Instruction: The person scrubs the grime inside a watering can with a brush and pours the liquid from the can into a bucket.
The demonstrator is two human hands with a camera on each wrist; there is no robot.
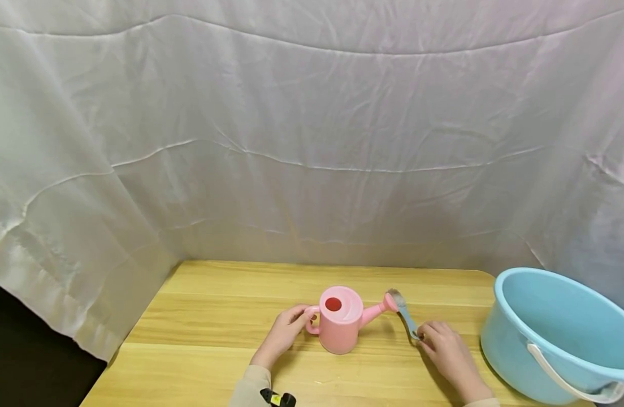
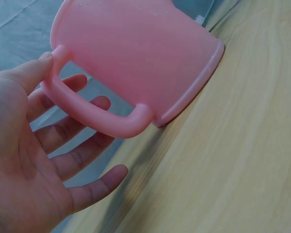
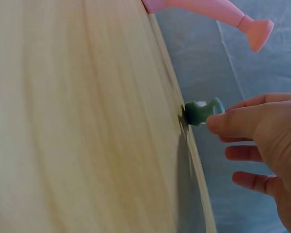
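Observation:
A pink watering can [image 1: 338, 328] with a red filler opening stands upright on the wooden table, its spout pointing right. My left hand [image 1: 284, 333] is at its loop handle [image 2: 94, 116]; the thumb rests on the top of the handle and the fingers reach behind it, loosely spread. Right of the spout is a small blue-green brush [image 1: 406, 321] with a greyish head, close to the can's sprinkler end. The thumb and forefinger of my right hand [image 1: 446, 353] pinch its near end. In the right wrist view only that handle end [image 3: 203, 111] shows.
A large light-blue bucket [image 1: 515, 333] with a white handle stands at the table's right side. Grey cloth [image 1: 312, 198] hangs behind and around the wooden table [image 1: 215, 305]. A dark area lies beyond the table's left edge.

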